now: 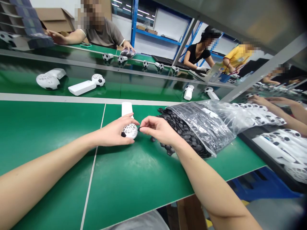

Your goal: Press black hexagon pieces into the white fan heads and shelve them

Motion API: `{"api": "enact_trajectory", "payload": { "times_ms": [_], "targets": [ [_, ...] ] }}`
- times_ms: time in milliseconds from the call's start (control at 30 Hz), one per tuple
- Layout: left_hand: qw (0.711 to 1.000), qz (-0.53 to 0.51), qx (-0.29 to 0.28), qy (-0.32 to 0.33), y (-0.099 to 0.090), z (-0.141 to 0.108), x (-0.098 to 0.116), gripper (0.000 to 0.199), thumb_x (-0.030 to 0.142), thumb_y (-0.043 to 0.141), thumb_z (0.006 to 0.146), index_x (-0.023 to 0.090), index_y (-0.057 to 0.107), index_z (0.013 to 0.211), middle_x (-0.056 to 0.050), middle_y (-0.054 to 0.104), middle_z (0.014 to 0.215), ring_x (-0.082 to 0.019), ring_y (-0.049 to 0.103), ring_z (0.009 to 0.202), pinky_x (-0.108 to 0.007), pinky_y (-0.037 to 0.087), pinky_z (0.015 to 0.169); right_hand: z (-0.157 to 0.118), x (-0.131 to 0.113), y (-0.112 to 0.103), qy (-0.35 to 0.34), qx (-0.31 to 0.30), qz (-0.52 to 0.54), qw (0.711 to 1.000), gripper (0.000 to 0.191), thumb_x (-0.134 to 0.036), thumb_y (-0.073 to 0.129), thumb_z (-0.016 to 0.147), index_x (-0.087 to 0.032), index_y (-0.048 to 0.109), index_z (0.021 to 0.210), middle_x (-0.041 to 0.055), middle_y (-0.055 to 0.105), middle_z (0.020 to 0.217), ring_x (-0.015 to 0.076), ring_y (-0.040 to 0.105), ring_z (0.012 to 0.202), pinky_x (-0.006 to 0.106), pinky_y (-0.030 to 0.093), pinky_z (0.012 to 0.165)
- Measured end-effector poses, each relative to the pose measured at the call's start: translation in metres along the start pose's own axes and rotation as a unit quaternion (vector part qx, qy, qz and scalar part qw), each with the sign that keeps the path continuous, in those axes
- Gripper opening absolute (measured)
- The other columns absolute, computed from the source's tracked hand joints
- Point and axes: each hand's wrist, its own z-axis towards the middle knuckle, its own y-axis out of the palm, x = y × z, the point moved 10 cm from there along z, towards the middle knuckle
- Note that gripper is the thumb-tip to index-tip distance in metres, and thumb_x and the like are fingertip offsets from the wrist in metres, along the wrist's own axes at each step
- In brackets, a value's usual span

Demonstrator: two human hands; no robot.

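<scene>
On the green table, a white handheld fan (129, 131) with a football-patterned round head lies with its handle pointing away from me. My left hand (116, 130) curls around the head, thumb at the near side and fingers at the far side. Just right of the head, my right hand (158, 128) pinches a small black piece (139, 129) between thumb and fingertips, close to the fan's edge. Beside my right wrist, many black pieces (192, 138) spill from an open clear plastic bag (203, 123). One loose black piece (153, 139) lies below my right hand.
Several similar fans (86, 84) lie on the belt (144, 88) beyond the table. A black tray (261, 148) of white fans stands at right, near another person's hands (268, 102). Across the line, a seated person (103, 32) rests a hand on a bag.
</scene>
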Motion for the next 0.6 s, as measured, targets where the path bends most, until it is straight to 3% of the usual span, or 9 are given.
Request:
{"api": "enact_trajectory", "payload": {
  "times_ms": [67,267,600],
  "targets": [
    [1.000,-0.007,-0.002,0.004,0.000,0.000,0.001,0.048,0.035,0.059,0.072,0.023,0.046,0.116,-0.008,0.036,0.139,-0.022,0.009,0.136,-0.042,0.019,0.108,0.000,0.003,0.010,0.007,-0.024,0.027,0.999,0.008,-0.022,0.061,0.074,-0.016,0.057,0.077,-0.0022,0.056,0.069,0.0095,0.051,0.062,0.023,0.043,0.060],
    [0.999,-0.027,0.021,-0.015,-0.002,0.001,-0.002,0.045,0.047,0.058,0.073,0.023,0.051,0.110,-0.009,0.036,0.139,-0.026,0.012,0.136,-0.044,0.020,0.107,0.003,0.007,0.017,-0.007,0.008,0.039,0.999,0.009,-0.022,0.064,0.070,-0.016,0.058,0.072,-0.0022,0.056,0.070,0.0093,0.050,0.063,0.024,0.041,0.062],
    [0.996,-0.054,0.066,-0.036,-0.002,0.003,-0.006,0.035,0.033,0.058,0.069,0.021,0.052,0.101,-0.009,0.045,0.130,-0.026,0.018,0.134,-0.042,0.023,0.105,0.011,0.025,0.015,0.031,0.011,0.077,0.996,0.024,-0.030,0.072,0.062,-0.016,0.052,0.066,-0.0057,0.050,0.059,0.0073,0.042,0.054,0.022,0.034,0.054]
  ]
}}
